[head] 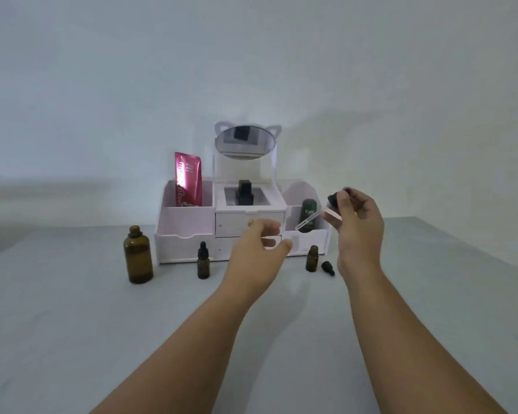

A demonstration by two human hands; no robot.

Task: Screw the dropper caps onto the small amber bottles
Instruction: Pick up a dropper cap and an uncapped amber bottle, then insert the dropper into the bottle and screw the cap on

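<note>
1. The right hand [360, 222] pinched a dropper cap [335, 199] by its black bulb, glass pipette angled down and left — held high, presumably to aim the tube.
2. The left hand [262, 242] hovered empty, fingers loosely curled and apart (likely heading for a bottle).
3. An uncapped small amber bottle [312, 258] stood on the table [72, 324], a spare cap [327, 268] just beside it.
4. Another small bottle [203, 260] already wore its dropper — one done, I judged.
</note>
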